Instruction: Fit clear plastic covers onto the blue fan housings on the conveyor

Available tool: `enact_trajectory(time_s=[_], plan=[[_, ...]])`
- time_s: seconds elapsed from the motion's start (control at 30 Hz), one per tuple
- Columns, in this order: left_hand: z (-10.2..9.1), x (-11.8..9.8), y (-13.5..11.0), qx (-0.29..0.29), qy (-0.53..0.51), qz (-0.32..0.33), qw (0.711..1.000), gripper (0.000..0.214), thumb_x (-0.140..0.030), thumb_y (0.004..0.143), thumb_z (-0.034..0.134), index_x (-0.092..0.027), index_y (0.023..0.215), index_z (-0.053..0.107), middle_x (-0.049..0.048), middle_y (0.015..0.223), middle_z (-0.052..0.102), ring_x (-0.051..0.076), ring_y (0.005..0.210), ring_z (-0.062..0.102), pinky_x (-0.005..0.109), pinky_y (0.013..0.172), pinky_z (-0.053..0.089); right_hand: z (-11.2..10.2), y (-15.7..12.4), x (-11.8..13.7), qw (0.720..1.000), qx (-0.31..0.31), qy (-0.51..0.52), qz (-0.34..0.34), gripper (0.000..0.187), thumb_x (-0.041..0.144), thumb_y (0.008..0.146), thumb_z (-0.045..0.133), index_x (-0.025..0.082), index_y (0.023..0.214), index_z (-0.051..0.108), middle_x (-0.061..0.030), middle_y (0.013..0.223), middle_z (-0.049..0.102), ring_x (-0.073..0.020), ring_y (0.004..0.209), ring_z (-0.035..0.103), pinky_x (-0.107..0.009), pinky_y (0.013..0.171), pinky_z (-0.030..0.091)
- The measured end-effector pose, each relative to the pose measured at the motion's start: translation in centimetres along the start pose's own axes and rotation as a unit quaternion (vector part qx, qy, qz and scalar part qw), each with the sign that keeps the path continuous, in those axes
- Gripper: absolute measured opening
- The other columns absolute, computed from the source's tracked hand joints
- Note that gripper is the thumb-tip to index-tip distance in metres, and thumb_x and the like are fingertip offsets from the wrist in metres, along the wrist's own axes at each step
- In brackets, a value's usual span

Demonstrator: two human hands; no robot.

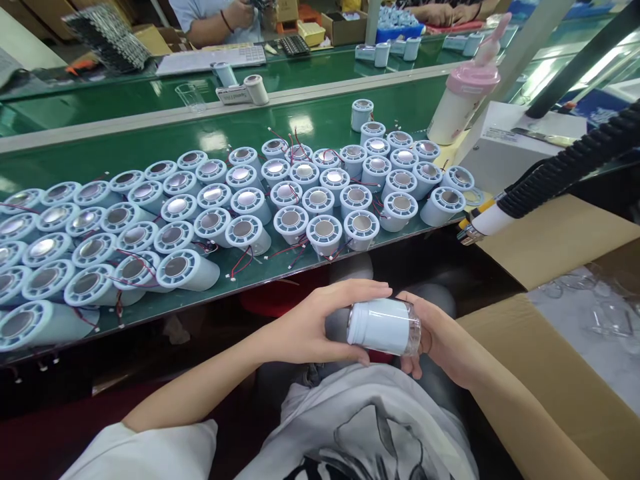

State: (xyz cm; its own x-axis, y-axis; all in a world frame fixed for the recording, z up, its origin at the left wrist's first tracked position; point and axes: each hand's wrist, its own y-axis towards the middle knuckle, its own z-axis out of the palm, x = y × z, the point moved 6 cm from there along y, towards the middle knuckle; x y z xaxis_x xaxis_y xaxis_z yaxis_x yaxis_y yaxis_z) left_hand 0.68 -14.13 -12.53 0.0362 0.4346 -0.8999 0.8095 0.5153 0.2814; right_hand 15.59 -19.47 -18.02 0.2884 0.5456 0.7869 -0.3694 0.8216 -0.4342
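A light blue cylinder [381,325] lies sideways between my hands, above my lap. Clear plastic, which looks like a cup [415,332], surrounds its right end. My left hand [313,323] is closed around the cylinder's left end, thumb and fingers on opposite sides. At the other end, my right hand [440,333] grips the clear cup, with some fingers hidden behind it. Beyond my hands, many similar blue cylinders [324,233] stand on the green table [165,140], showing round metal discs on top. Thin red and dark wires with small white connectors trail from several of them.
An open cardboard box [505,333] with clear plastic cups [607,317] is at my right. A black corrugated hose [565,160] and a pink-lidded bottle [465,93] stand near the table's right end. Across the table, a person [215,23] sits by a white keyboard-like tray [210,60].
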Motion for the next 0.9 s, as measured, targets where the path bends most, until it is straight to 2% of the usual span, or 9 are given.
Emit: enact_trajectory(time_s=[0.27, 0.43, 0.5, 0.57, 0.67, 0.73, 0.77, 0.8, 0.9], plan=[[0.2, 0.3, 0.0, 0.002, -0.011, 0.008, 1.0, 0.082, -0.015, 0.066, 0.083, -0.033, 0.138, 0.048, 0.0095, 0.145, 0.048, 0.029, 0.131, 0.047, 0.043, 0.109, 0.04, 0.6, 0.3, -0.9, 0.994, 0.037, 0.045, 0.092, 0.068, 0.079, 0.075, 0.051, 0.012, 0.079, 0.062, -0.0051, 0.055, 0.067, -0.01, 0.034, 0.058, -0.015, 0.038, 0.045], [0.4, 0.2, -0.1, -0.018, -0.032, -0.047, 0.998, 0.067, -0.019, 0.07, 0.081, -0.031, 0.13, 0.055, 0.0094, 0.137, 0.052, 0.027, 0.125, 0.052, 0.039, 0.102, 0.047, 0.5, 0.2, -1.8, 0.988, 0.054, 0.019, 0.143, 0.079, 0.084, 0.08, 0.031, 0.012, 0.086, 0.063, -0.0036, 0.051, 0.062, -0.0107, 0.035, 0.057, -0.014, 0.033, 0.04], [0.4, 0.5, -0.2, -0.035, -0.074, -0.102, 0.991, 0.063, -0.023, 0.074, 0.078, -0.028, 0.131, 0.053, 0.01, 0.132, 0.053, 0.026, 0.119, 0.056, 0.035, 0.095, 0.053, -0.1, 0.2, -1.4, 0.996, 0.031, -0.039, 0.073, 0.083, 0.084, 0.082, 0.025, 0.012, 0.103, 0.061, -0.0065, 0.061, 0.066, -0.0147, 0.045, 0.062, -0.018, 0.037, 0.045], [0.4, 0.8, -0.4, -0.051, -0.117, -0.154, 0.98, 0.062, -0.026, 0.077, 0.076, -0.026, 0.133, 0.05, 0.01, 0.129, 0.054, 0.023, 0.113, 0.059, 0.032, 0.09, 0.055, -0.8, -0.1, 0.2, 0.987, -0.014, -0.138, -0.085, 0.075, 0.079, 0.084, 0.038, 0.017, 0.124, 0.052, -0.0131, 0.097, 0.07, -0.0212, 0.076, 0.07, -0.026, 0.055, 0.057], [0.5, 1.1, -0.6, -0.05, -0.143, -0.199, 0.968, 0.062, -0.031, 0.078, 0.074, -0.024, 0.135, 0.048, 0.0098, 0.126, 0.056, 0.022, 0.105, 0.062, 0.032, 0.086, 0.057, -0.2, -1.9, 2.8, 0.869, -0.041, -0.352, -0.345, 0.068, 0.042, 0.085, 0.071, 0.035, 0.143, 0.035, -0.0079, 0.151, 0.036, -0.0266, 0.127, 0.049, -0.039, 0.099, 0.049], [0.6, 1.2, -0.6, -0.028, -0.15, -0.218, 0.964, 0.064, -0.036, 0.08, 0.072, -0.024, 0.138, 0.046, 0.0101, 0.123, 0.058, 0.022, 0.098, 0.064, 0.033, 0.08, 0.058, 0.6, -2.8, 3.2, 0.783, -0.023, -0.452, -0.427, 0.068, 0.015, 0.086, 0.069, 0.041, 0.142, 0.039, -0.001, 0.154, 0.033, -0.0238, 0.135, 0.041, -0.039, 0.109, 0.04], [0.7, 1.3, -0.5, -0.015, -0.151, -0.222, 0.963, 0.065, -0.038, 0.081, 0.071, -0.025, 0.139, 0.045, 0.0102, 0.122, 0.059, 0.022, 0.096, 0.065, 0.033, 0.078, 0.058, 0.8, -2.9, 3.1, 0.771, -0.016, -0.467, -0.432, 0.067, 0.008, 0.086, 0.066, 0.041, 0.14, 0.043, 0.0, 0.152, 0.038, -0.0225, 0.134, 0.042, -0.037, 0.109, 0.041], [0.7, 1.2, -0.5, -0.004, -0.149, -0.218, 0.965, 0.068, -0.038, 0.079, 0.072, -0.026, 0.14, 0.044, 0.0103, 0.124, 0.059, 0.023, 0.097, 0.065, 0.034, 0.078, 0.058, 0.6, -2.8, 3.1, 0.788, -0.012, -0.455, -0.415, 0.064, 0.007, 0.087, 0.065, 0.04, 0.138, 0.047, -0.0002, 0.148, 0.043, -0.0217, 0.132, 0.045, -0.035, 0.107, 0.043], [0.3, 0.5, -0.1, 0.015, -0.121, -0.162, 0.979, 0.077, -0.03, 0.071, 0.081, -0.031, 0.139, 0.047, 0.0089, 0.138, 0.052, 0.029, 0.121, 0.055, 0.035, 0.093, 0.053, -0.6, -1.9, 2.2, 0.906, -0.003, -0.306, -0.293, 0.054, 0.024, 0.088, 0.069, 0.039, 0.136, 0.05, -0.0026, 0.139, 0.053, -0.0232, 0.121, 0.056, -0.032, 0.094, 0.053]])
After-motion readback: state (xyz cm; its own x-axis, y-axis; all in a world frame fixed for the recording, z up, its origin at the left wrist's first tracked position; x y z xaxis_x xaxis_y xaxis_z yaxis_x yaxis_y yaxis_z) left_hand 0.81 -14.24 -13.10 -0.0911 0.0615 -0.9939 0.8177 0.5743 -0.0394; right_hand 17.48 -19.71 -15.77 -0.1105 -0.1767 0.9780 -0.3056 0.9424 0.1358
